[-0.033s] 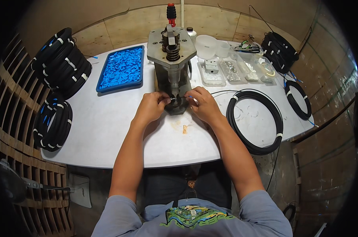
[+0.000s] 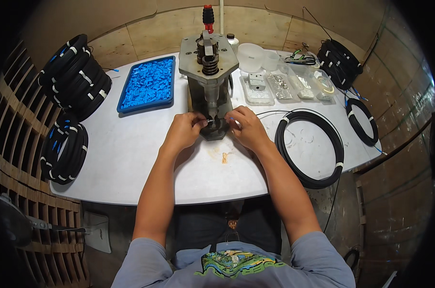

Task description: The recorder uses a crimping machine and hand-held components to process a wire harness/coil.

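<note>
A metal bench press (image 2: 209, 98) stands on the table in front of me, and both my hands meet at its base. My left hand (image 2: 185, 128) is closed in a pinch on a small metallic piece at the left of the press tool; its shape is mostly covered by my fingers. On the other side my right hand (image 2: 247, 126) pinches the end of a black cable (image 2: 273, 111), where a bit of blue shows between the fingers. This cable runs right to a large black cable coil (image 2: 340, 144), bound with white ties. The gap under the press tool is dark and hard to make out.
A blue tray (image 2: 172, 96) of small blue parts lies left of the press. Clear boxes (image 2: 281, 87) of small parts, white tubs (image 2: 250, 56) and pliers (image 2: 301, 58) stand at the back right. Stacked cable coils (image 2: 76, 79) fill the left edge; smaller coils (image 2: 362, 122) lie right.
</note>
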Available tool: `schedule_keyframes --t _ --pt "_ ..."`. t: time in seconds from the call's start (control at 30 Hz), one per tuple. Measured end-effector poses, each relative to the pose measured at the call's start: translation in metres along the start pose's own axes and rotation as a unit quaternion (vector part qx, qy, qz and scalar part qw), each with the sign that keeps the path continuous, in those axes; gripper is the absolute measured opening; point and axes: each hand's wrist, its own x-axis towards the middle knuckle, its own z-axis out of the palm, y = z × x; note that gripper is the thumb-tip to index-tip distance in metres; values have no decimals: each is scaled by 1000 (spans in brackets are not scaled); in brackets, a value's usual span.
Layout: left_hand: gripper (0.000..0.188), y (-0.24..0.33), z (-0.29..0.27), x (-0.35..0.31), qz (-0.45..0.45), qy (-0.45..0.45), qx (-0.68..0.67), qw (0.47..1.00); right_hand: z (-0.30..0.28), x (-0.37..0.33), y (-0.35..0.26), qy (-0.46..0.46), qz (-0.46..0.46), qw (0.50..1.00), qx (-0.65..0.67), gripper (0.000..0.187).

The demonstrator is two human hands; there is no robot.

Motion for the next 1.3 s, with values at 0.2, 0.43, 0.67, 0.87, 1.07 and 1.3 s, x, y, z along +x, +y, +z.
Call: schedule_keyframes --t 0.2,0.43,0.67,0.87,1.07,1.3 --pt "17 0 0 -2 0 -1 -9 1000 0 -1 1 -16 7 1000 -5 22" --pt "17 0 1 -1 -9 -7 -14 1000 0 -1 1 -24 8 1000 -14 30" --pt "17 4 2 -1 -11 3 -27 1000 -1 -2 5 -22 -13 999 -26 41" --pt "16 1 1 -2 -1 -1 -29 1000 -1 -2 3 -27 -9 999 -19 43" --pt "16 -2 3 0 3 -3 -25 1000 0 -3 5 -27 -7 999 -19 43" --pt "16 1 1 -1 -1 -2 -23 1000 0 -2 4 -29 -10 999 -23 42"
